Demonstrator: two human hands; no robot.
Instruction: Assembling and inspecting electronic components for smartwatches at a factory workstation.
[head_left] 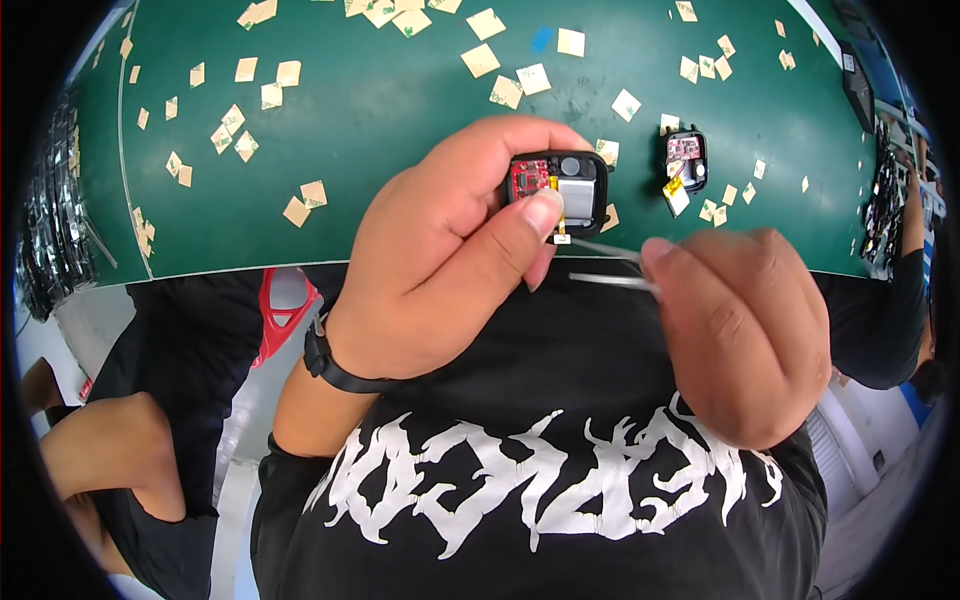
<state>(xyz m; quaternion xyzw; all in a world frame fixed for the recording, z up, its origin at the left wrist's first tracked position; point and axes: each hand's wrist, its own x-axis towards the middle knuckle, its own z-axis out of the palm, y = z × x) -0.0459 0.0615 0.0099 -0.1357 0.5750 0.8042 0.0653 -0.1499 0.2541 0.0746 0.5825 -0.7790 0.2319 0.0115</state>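
My left hand [440,235] is closed around a small open black housing [603,190] above the table's near edge. Inside the housing show a red circuit board [527,178] and a silver-grey block [578,200]. The left thumb presses on a strip of yellow tape beside the board, and a small white connector [562,239] sticks out at the housing's lower edge. In my right hand [745,335] is a pair of metal tweezers [612,281], pinched between thumb and fingers. Their tips are apart, one arm pointing near the connector; whether it touches cannot be told.
On the green table [380,110], a second black housing [700,172] lies at the right with a yellow-taped part hanging out. Several beige paper squares [480,60] are scattered around. Shiny dark strips [55,200] are bundled at the left edge. Other people sit on both sides.
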